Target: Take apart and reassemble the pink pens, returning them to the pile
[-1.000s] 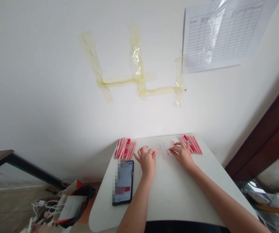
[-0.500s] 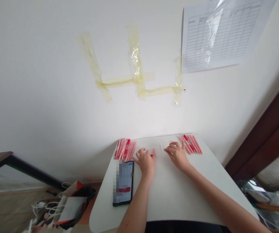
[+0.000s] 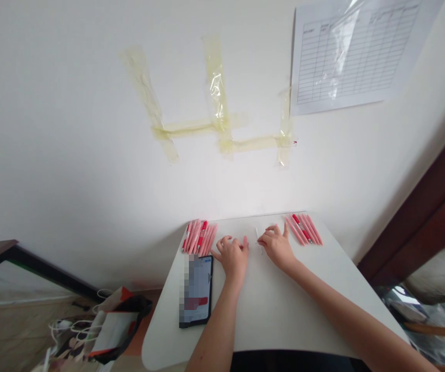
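My left hand [image 3: 233,257] rests on the white table [image 3: 276,310] with its fingers curled round a short pink pen barrel [image 3: 244,242] that sticks up by the forefinger. My right hand [image 3: 279,247] lies just right of it, thumb raised. Its fingertips are closed on a thin white refill [image 3: 258,233] lying between the hands. A bundle of pink and red pens [image 3: 200,237] lies left of my left hand. Another row of pink pens [image 3: 304,229] lies right of my right hand.
A dark phone [image 3: 196,291] lies face up on the table's left side, below the left pens. The table stands against a white wall with tape strips [image 3: 218,129] and a printed sheet [image 3: 354,51]. Bags and cables [image 3: 102,328] sit on the floor at left.
My right hand has slid left, away from the right row of pens, to the white refill. My left hand has drawn the pink barrel in and barely shifted.
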`<action>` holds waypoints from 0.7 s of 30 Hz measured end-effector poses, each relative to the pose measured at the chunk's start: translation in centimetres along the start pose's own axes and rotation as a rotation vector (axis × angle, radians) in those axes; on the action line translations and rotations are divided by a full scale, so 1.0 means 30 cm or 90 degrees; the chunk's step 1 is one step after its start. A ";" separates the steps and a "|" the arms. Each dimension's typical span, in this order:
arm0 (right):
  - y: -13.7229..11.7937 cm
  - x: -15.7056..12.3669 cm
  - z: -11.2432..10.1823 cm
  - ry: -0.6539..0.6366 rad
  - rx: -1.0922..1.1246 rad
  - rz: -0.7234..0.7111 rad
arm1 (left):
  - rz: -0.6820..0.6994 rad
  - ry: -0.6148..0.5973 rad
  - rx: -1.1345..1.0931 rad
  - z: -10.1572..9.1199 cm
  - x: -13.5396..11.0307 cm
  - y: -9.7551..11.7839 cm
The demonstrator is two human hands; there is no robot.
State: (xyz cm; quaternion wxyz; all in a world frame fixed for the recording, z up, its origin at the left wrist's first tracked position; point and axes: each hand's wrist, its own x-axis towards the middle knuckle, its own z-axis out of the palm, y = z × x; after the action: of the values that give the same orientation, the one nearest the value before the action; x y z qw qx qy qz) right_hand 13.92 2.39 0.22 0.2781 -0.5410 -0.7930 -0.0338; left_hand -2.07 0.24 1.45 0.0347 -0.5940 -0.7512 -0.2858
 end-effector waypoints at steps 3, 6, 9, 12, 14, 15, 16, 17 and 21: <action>-0.016 0.001 0.014 0.007 -0.023 0.002 | -0.002 -0.001 -0.002 -0.003 -0.001 0.001; -0.025 0.003 0.033 0.027 -0.035 -0.007 | -0.002 -0.001 -0.005 -0.006 -0.002 0.001; -0.029 0.006 0.049 0.040 -0.038 -0.020 | -0.006 -0.001 -0.007 -0.009 -0.001 0.003; -0.033 0.010 0.054 0.044 -0.032 -0.023 | -0.015 -0.007 -0.007 -0.012 0.001 0.004; -0.037 0.010 0.052 0.043 -0.026 -0.019 | -0.019 -0.011 -0.005 -0.013 0.002 0.004; -0.040 0.009 0.050 0.042 -0.024 -0.016 | -0.019 -0.011 -0.004 -0.013 0.002 0.003; -0.042 0.008 0.048 0.039 -0.021 -0.012 | -0.017 -0.010 -0.004 -0.013 0.002 0.002; -0.044 0.006 0.045 0.036 -0.019 -0.008 | -0.016 -0.008 -0.004 -0.012 0.002 0.002; -0.050 0.003 0.038 0.023 -0.003 0.004 | -0.009 -0.003 -0.004 -0.008 0.001 -0.001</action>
State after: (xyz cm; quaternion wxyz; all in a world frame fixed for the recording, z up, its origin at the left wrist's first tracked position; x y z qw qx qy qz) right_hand 12.14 2.25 -0.32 0.2909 -0.5437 -0.7860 -0.0442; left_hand -2.17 0.14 1.66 0.0290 -0.5891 -0.7547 -0.2873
